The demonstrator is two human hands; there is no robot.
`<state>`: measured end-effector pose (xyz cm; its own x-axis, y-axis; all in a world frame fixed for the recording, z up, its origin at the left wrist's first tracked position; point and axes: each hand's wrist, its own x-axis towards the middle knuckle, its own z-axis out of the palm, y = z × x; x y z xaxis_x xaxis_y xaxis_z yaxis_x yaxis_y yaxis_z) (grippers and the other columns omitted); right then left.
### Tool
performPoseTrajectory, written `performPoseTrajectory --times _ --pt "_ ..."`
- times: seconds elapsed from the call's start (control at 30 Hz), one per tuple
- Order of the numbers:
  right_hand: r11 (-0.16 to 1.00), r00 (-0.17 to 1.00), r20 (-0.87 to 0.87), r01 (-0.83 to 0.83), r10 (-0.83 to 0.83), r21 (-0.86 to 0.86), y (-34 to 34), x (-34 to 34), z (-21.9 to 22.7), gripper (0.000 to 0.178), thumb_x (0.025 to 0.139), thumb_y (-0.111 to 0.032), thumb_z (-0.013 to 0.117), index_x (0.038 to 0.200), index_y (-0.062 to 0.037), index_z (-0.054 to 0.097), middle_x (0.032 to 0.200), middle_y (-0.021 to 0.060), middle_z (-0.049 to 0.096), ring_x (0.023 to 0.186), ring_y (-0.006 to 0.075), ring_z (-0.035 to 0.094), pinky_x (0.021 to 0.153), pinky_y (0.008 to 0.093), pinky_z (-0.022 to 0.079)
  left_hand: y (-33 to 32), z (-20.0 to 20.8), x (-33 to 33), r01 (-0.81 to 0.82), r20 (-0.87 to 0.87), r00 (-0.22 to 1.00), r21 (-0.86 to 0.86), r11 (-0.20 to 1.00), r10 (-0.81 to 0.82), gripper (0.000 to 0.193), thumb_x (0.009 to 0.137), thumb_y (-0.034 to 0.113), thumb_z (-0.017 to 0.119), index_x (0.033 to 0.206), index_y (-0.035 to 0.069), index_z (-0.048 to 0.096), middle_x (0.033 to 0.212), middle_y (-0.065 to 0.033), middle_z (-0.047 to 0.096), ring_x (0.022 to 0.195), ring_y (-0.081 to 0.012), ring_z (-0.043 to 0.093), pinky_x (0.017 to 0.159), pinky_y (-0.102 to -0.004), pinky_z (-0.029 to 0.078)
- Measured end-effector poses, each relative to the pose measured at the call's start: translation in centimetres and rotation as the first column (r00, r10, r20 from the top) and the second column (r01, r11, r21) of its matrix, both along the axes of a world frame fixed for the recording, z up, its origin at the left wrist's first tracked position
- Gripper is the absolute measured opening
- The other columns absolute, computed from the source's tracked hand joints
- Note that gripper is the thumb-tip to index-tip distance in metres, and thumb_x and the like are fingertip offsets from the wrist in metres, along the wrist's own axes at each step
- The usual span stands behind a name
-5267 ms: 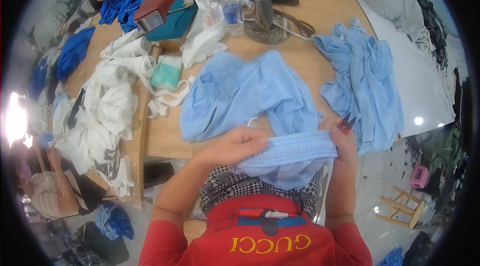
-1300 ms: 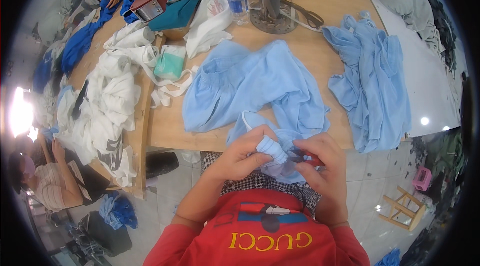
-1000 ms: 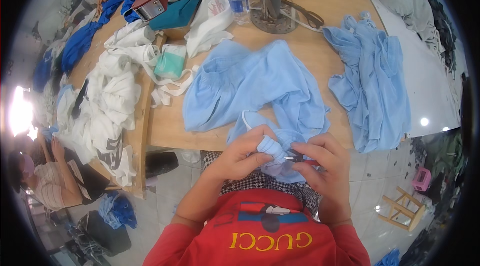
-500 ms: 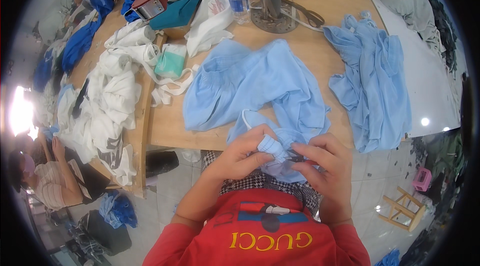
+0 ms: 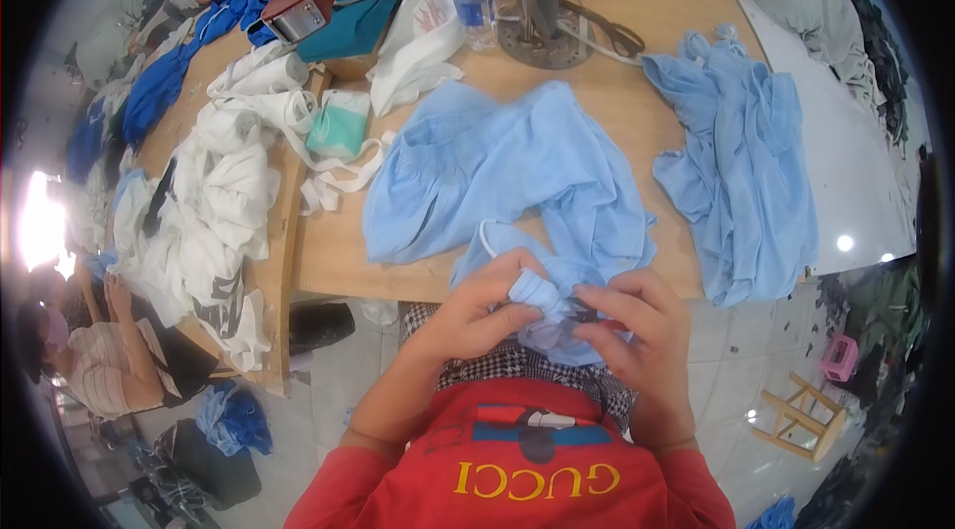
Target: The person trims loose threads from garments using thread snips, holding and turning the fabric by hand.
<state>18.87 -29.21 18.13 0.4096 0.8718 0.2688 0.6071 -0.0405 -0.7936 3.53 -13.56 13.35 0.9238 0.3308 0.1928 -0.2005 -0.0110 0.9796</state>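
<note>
Left hand (image 5: 484, 308) grip pinches bunched elasticated light-blue waistband (image 5: 538, 294), just off the counter (image 5: 343, 268)'s near edge. Right hand (image 5: 642, 323) grip holds thread snips (image 5: 588, 314), mostly hidden. Best: cloth taut, only tips working, fabric spared.

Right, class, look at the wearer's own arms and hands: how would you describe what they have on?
The left hand and right hand show no gloves. The forearms are uncovered; red sleeves cover the arms above, plain where visible.
</note>
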Motion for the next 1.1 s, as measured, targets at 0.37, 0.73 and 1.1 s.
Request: performPoseTrajectory --times 0.37,0.73,1.1 --pt "0.997 0.980 -0.198 0.012 0.003 0.075 0.2 -0.6 -1.4 0.036 0.066 -0.004 0.080 0.100 -0.0047 0.071 0.086 0.0077 0.062 0.069 0.0179 0.064 0.060 0.0259 0.051 0.0 -1.1 -0.1 -0.006 0.032 0.999 -0.040 0.999 0.007 0.013 0.085 0.002 0.060 0.098 0.000 0.063 0.097 -0.0072 0.053 0.089 -0.0187 0.051 0.078 -0.0299 0.041" --pt "0.999 0.993 -0.110 0.037 -0.033 0.029 0.2 -0.5 -1.1 0.037 0.065 0.002 0.078 0.101 -0.0031 0.070 0.086 0.0062 0.056 0.075 0.0156 0.059 0.057 0.0231 0.052 0.2 -0.7 0.2 -0.027 0.019 0.999 -0.026 0.999 0.028 0.009 0.083 0.001 0.058 0.091 -0.001 0.061 0.098 -0.0075 0.051 0.091 -0.0186 0.049 0.081 -0.0302 0.039" --pt "0.996 0.964 -0.265 0.024 -0.001 0.083 0.7 -0.8 -2.1 0.039 0.065 -0.004 0.081 0.103 -0.0038 0.070 0.086 0.0077 0.060 0.072 0.0183 0.063 0.059 0.0250 0.051 0.3 -0.7 0.0 -0.039 0.009 0.999 -0.028 0.999 0.039 0.009 0.084 0.003 0.059 0.091 -0.001 0.062 0.099 -0.0072 0.052 0.090 -0.0180 0.050 0.079 -0.0294 0.040"
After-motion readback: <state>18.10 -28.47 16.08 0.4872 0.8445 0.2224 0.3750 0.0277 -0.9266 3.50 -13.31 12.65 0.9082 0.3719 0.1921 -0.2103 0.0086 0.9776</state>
